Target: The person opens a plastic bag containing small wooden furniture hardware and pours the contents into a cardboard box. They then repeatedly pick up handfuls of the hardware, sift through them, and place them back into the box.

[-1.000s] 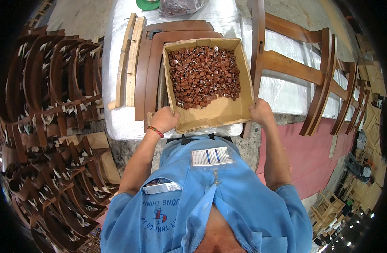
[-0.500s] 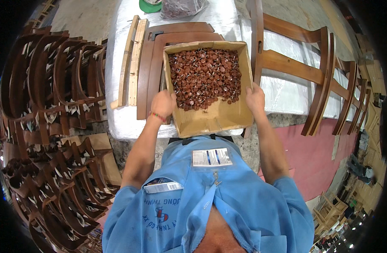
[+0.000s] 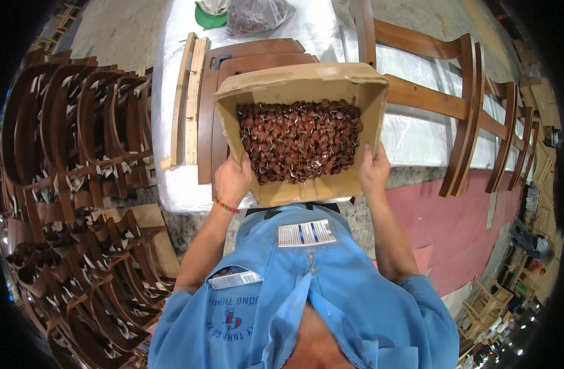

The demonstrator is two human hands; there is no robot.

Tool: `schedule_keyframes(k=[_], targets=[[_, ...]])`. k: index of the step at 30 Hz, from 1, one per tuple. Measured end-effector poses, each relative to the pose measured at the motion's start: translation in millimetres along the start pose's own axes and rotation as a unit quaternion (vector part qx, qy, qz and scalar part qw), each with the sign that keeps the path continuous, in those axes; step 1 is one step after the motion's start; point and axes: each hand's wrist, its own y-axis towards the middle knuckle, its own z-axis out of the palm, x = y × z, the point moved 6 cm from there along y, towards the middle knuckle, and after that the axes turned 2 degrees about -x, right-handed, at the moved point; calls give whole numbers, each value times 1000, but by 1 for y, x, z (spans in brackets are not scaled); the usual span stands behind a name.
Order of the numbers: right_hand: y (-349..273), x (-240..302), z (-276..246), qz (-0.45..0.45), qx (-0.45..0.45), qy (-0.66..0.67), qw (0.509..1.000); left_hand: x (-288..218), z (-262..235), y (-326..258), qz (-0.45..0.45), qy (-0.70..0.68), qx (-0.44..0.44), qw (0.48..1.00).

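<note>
Between my two hands is an open cardboard box (image 3: 306,80), its far side raised so that it tilts toward me. Inside lies a heap of small reddish-brown round-headed pieces with thin metal pins (image 3: 300,138), like glides with nails. My left hand (image 3: 234,179) grips the box's left wall, thumb along the edge. On the opposite wall, my right hand (image 3: 374,171) is closed around the cardboard the same way. Behind the box, brown curved wooden panels (image 3: 257,49) lie on a plastic-wrapped table (image 3: 171,190).
Two pale wooden strips (image 3: 193,104) lie left of the panels. A green-brimmed cap (image 3: 210,17) and a plastic bag of dark pieces (image 3: 257,15) sit at the back. Brown chair frames (image 3: 423,95) stand at right; stacked curved wooden parts (image 3: 79,123) crowd the left.
The box has come up toward me and its far side has tipped upward. The pieces have slid from the far end toward my side. Both hands keep their grip.
</note>
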Motion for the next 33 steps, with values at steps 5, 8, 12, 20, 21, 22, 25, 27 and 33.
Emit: schedule_keyframes(k=[5,8,12,20,21,22,25,27,33], targets=[[17,-9,15,46,48,-26,997,-1,-4,26,8,9,-10,1000],[18,-8,17,32,45,-7,998,-2,-3,29,-11,1,9,1000],[22,-15,22,62,79,-74,992,-4,5,40,0,43,64,997],[48,23,38,-154,15,-228,961,20,43,79,-1,77,193,978],[50,38,44,-261,-32,-224,938,24,46,82,-3,78,199,977],[57,38,64,-263,35,-241,934,27,48,84,-5,80,205,975],[84,21,126,-240,235,-355,873,29,53,86,6,74,222,972],[100,-3,163,-204,348,-495,769,30,50,83,-2,75,217,973],[123,-32,195,-178,360,-562,723,31,40,67,-88,36,173,980]])
